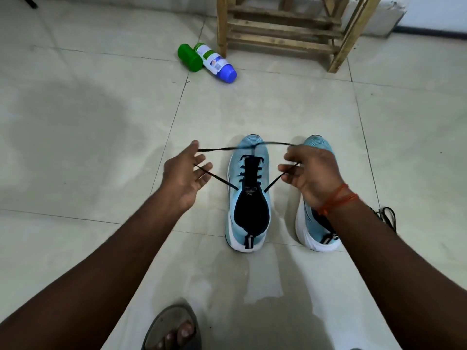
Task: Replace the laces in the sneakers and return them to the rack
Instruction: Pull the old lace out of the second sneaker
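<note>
Two light blue sneakers with white soles stand side by side on the tiled floor. The left sneaker (249,195) has a black tongue and a black lace (222,183) threaded through its eyelets. Both lace ends run outward from the top eyelets and loop back over the toe. My left hand (185,174) holds the left lace end with spread fingers. My right hand (307,173) pinches the right lace end between thumb and fingers. The right sneaker (317,223) lies partly under my right wrist. A loose black lace (388,217) lies on the floor to its right.
A wooden rack (285,34) stands at the back, its lower slats bare. A green cup (189,57) and a white bottle with a blue cap (216,62) lie on the floor left of it. My foot in a sandal (174,329) is at the bottom edge.
</note>
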